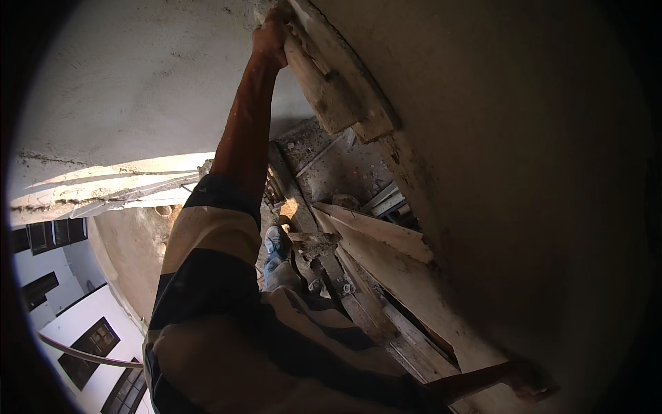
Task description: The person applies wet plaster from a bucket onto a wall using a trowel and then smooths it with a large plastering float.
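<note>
My left hand [271, 34] is raised to the top of the view, its fingers closed round a worn, mortar-smeared wooden board [334, 100]. The board lies along the edge where the pale plastered wall [152, 76] meets the shadowed one. Its lower end is stepped, and a narrow gap shows beside the part I grip. My right hand [529, 383] is low at the right, in deep shadow against the dark wall [524, 207]. Its fingers are too dark to tell whether they hold anything.
Below me are planks [376, 231], a mortar-caked support [314, 245] and rubble-strewn ground [338, 165]. My shoe [283, 221] and blue trouser leg [276, 248] show among them. Off to the left stands a white building [103, 310] with dark windows, crossed by a curved pole [89, 355].
</note>
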{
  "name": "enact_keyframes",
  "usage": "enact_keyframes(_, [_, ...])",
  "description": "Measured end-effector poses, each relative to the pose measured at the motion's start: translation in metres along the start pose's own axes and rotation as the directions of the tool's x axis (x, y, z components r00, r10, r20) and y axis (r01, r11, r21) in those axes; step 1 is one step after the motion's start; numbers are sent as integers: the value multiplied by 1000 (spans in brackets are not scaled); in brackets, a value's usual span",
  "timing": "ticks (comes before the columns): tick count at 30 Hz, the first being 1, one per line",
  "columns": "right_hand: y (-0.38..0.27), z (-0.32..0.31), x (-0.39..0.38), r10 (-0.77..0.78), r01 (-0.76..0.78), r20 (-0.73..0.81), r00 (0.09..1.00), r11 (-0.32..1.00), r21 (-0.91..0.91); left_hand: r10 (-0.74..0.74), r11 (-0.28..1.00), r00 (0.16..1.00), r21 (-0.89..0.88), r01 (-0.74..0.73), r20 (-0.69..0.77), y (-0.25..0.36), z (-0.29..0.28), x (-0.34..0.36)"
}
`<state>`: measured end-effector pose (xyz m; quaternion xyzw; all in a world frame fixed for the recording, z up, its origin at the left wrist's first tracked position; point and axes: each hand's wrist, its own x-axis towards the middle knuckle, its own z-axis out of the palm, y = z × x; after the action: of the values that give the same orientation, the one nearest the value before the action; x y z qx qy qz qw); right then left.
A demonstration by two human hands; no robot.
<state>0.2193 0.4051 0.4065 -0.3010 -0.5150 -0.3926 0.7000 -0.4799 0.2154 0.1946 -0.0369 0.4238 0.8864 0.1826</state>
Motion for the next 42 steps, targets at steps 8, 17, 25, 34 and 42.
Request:
enact_keyframes(8, [-16, -13, -2, 192, -191, 1, 981, 981, -44, 52, 996, 998, 80, -50, -30, -78, 59, -187])
enact_keyframes(17, [-5, -26, -9, 200, -201, -30, 979, 980, -6, -6, 990, 1000, 141, 3, 20, -178, 125, -472])
enact_keyframes(25, [172, -103, 35, 156, -131, -82, 984, 961, 244, 102, 994, 991, -15, -104, -80, -145, 91, -330])
enact_keyframes(34, [212, -94, 25, 177, -136, -123, 976, 948, 287, 117, 974, 990, 205, -99, -78, -234, 119, -500])
enact_keyframes(42, [199, -81, 26, 175, -108, -184, 967, 939, 326, 19, 1000, 995, 7, -18, -101, -170, 84, -360])
